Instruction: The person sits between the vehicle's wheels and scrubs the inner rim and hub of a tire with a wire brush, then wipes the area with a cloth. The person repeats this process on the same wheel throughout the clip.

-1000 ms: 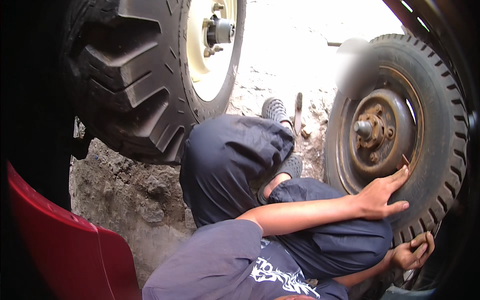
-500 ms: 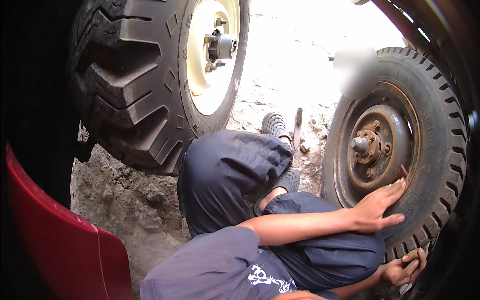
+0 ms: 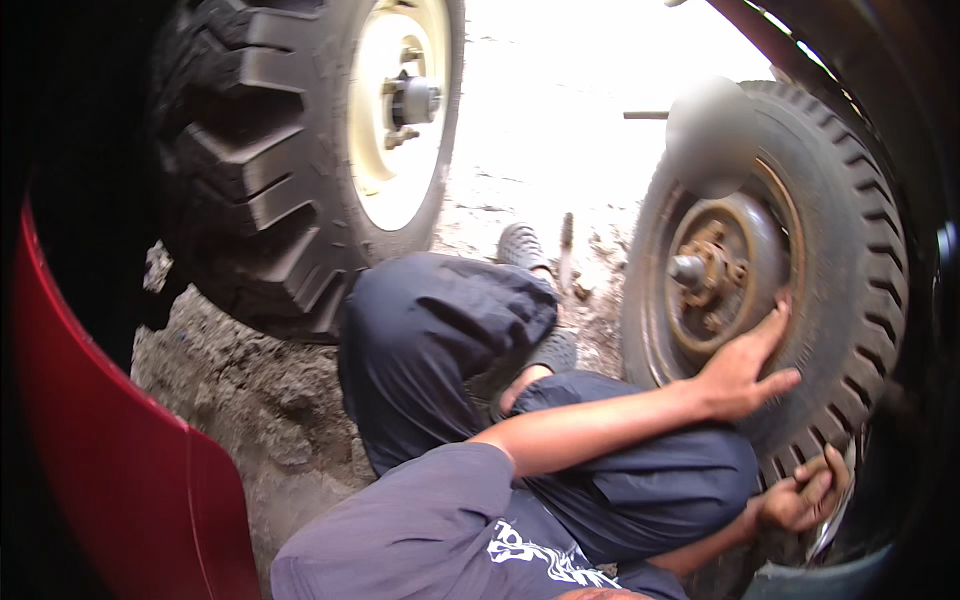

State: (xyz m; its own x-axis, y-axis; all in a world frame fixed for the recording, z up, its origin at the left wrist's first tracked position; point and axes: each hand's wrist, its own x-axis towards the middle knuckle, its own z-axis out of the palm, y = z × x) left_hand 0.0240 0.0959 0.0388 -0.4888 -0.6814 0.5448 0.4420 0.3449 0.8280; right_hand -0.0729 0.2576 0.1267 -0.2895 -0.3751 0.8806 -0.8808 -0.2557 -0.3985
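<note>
My left hand point(image 3: 745, 370) lies against the sidewall of a black tyre point(image 3: 800, 330) on the right. Its fingers are stretched toward the rusty wheel centre point(image 3: 735, 265), the thumb held apart. Below it, beside the tread, my right hand point(image 3: 805, 492) has its fingers curled. A shiny pale strip point(image 3: 835, 515) shows just behind that hand; whether the fingers grip it is hidden. A grey hub end point(image 3: 688, 270) sticks out of the wheel centre, ringed by rusty bolts.
A large lugged tyre point(image 3: 250, 170) with a cream rim point(image 3: 365, 150) stands at left. Red bodywork point(image 3: 130, 430) curves along the lower left. A thin tool point(image 3: 567, 250) lies on rough ground beyond my feet. A blurred patch point(image 3: 710, 140) covers the wheel's upper left; a bar point(image 3: 645, 115) shows beside it.
The whole view has shifted, so both wheels appear further left. My left hand stays on the sidewall, its fingers angled more upward. A bluish-grey curved edge now shows below my right hand.
</note>
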